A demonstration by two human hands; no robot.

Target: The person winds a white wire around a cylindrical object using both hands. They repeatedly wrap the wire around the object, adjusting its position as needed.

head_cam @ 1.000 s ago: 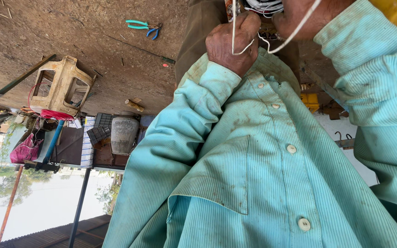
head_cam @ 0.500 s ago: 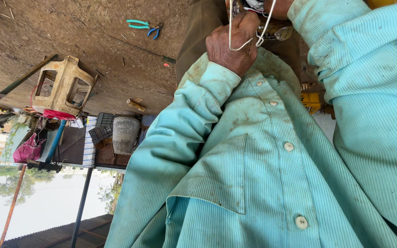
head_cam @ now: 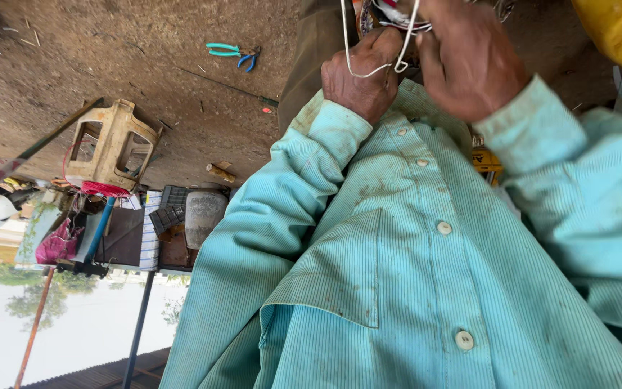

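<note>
Since half a sec. ago: right hand (head_cam: 469, 61) back down into full view, now just beside left hand (head_cam: 361, 75); thin white cord loop (head_cam: 345, 43) hanging a bit lower over the left knuckles. Left hand closed into a fist, cord running across it; right hand curled narrow, seemingly pinching the cord's other strand near the top edge, fingertips hidden so exact grip can't be told. Both hands up in front of the chest of the striped pale-green button shirt (head_cam: 426, 288). Cord itself between the two hands, leading up to a small white-and-red bundle (head_cam: 397, 14) cut off by the frame. Judging by looks: cord light, limp but with some spring, holds its loop shape, prob. smooth & a bit slippery; best taken by a pinch close to the bundle, not mid-loop, where it would just flex away. Containers: rounded yellow plastic vessel (head_cam: 620, 32) at upper right, only its wall in view, contents not visible; grey cylindrical pot (head_cam: 203, 216) well apart on the left side, inside can't be seen; pink cloth bag (head_cam: 55, 245) further off, looks stuffed, with what can't be told. Also on the dirt ground (head_cam: 109, 57): teal-handled pliers (head_cam: 226, 50) just beside blue-handled pliers (head_cam: 248, 60), and a beige plastic stool (head_cam: 113, 148).
</note>
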